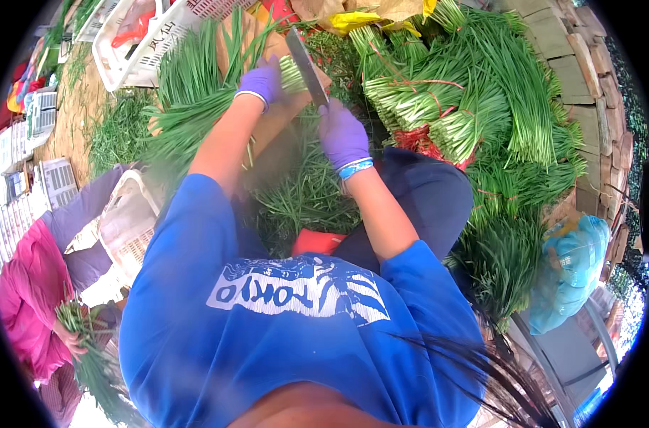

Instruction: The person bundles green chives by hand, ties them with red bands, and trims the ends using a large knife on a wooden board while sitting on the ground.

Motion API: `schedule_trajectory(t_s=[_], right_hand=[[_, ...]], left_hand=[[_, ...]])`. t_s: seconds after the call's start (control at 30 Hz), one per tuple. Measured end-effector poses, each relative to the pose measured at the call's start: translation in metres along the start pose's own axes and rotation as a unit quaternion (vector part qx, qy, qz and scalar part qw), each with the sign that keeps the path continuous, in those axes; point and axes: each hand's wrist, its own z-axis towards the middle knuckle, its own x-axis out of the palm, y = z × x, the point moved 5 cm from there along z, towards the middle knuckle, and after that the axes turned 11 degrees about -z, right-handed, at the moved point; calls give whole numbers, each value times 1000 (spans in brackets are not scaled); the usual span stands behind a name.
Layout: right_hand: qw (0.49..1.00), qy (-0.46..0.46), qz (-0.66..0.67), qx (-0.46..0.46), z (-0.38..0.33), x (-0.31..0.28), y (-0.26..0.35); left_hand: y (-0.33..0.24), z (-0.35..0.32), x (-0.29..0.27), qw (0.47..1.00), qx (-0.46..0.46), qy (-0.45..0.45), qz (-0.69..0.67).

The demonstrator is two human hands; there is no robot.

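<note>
My left hand, in a purple glove, grips a bundle of long green chives that lies across a brown board. The bundle's pale cut ends stick out just past my fingers. My right hand, also gloved in purple with a blue wristband, is shut on the handle of a cleaver. Its blade stands upright against the pale stem ends. Green trimmings are heaped below the board, between my knees.
Tied chive bundles with red bands are stacked at the right beside a stone wall. White plastic crates stand at upper left, another at my left. A person in pink holds greens at lower left. A blue bag lies right.
</note>
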Motion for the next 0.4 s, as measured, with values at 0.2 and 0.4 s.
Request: schedule_trajectory(t_s=[0.2, 0.4], right_hand=[[992, 90, -80, -30, 2, 25, 7], [977, 180, -99, -61, 29, 69, 14]], left_hand=[[-1, 5, 2, 990, 3, 125, -61], [6, 7, 4, 992, -7, 124, -30]])
